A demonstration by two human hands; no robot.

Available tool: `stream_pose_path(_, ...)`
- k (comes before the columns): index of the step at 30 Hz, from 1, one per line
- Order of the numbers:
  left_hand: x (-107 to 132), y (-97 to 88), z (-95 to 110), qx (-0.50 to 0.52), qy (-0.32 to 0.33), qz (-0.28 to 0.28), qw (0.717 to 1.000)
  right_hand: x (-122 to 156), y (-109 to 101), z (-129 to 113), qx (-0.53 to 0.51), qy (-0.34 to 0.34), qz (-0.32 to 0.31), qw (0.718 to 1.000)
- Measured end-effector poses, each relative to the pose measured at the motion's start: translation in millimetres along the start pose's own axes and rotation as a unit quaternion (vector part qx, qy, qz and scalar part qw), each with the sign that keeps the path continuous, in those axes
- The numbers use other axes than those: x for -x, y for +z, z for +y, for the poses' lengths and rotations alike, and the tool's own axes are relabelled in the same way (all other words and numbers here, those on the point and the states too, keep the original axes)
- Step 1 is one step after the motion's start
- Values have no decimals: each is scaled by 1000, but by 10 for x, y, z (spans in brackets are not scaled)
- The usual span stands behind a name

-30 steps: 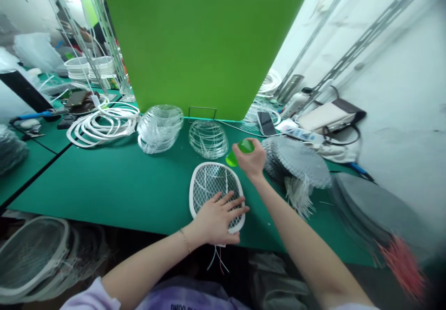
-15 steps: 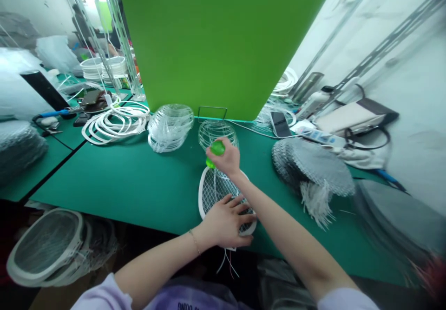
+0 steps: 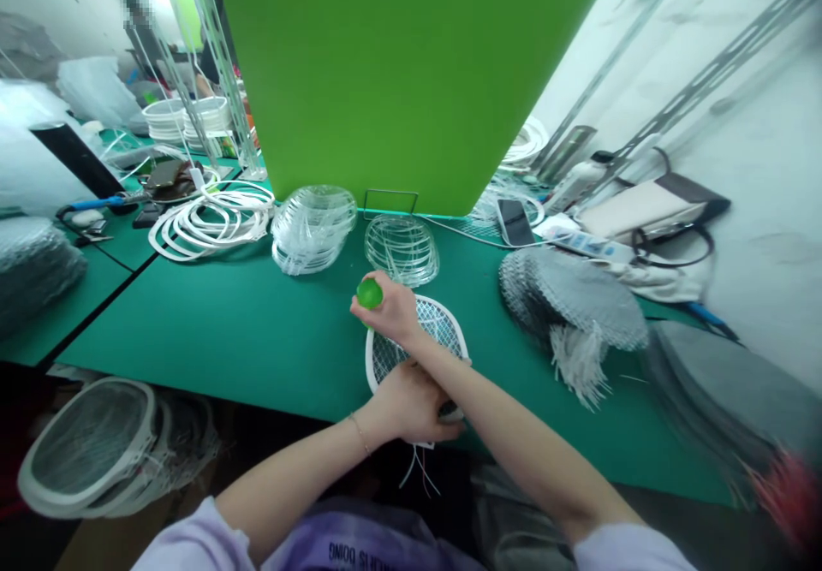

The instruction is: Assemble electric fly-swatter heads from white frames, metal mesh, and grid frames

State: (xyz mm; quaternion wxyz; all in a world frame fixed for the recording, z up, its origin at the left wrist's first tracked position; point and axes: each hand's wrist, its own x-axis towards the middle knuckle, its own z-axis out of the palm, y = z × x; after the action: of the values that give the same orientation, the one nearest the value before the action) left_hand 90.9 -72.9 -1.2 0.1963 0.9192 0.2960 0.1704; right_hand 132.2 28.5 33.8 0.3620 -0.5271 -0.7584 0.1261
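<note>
Tool [image 3: 369,294] and right hand [image 3: 394,314] moved leftward; left hand [image 3: 411,401] stays on frame [image 3: 371,365].

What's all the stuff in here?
board: 1, green, back
tabletop: at least 1, green, middle
white hoops: several, white, left
clear hoops: 2 stacks, clear, centre
bottle: 1, white, right
phone: 1, dark, right
bag: 1, cream and dark, right
mesh sheets: several, grey, right
stacked frames: several, white, lower left
clutter: uncountable, mixed, far left
framed mesh: 1, white rim, centre
handle: 1, green, in right hand
left hand: 1, lilac sleeve, on framed mesh
right hand: 1, lilac sleeve, around handle
</note>
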Motion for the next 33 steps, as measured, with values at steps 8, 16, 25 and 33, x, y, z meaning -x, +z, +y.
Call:
stream_pose_path(8, 20, -67, 10, -40, 9, -78, 996, 373, -178, -163, -57, -25, -17, 998)
stream_pose_path(16, 217, -18, 139, -127, 103, 4, 987, 487, -274, -324, -59, -69, -103, 991)
stream_pose_path(25, 379, -904, -428, -64, -121, 192, 972, 1014, -824, -541, -152, -21, 80, 985)
stream_pose_path(33, -383, -295, -752, -76, -85, 12, 993, 1348, -708, -408, -137, 39, 35, 989)
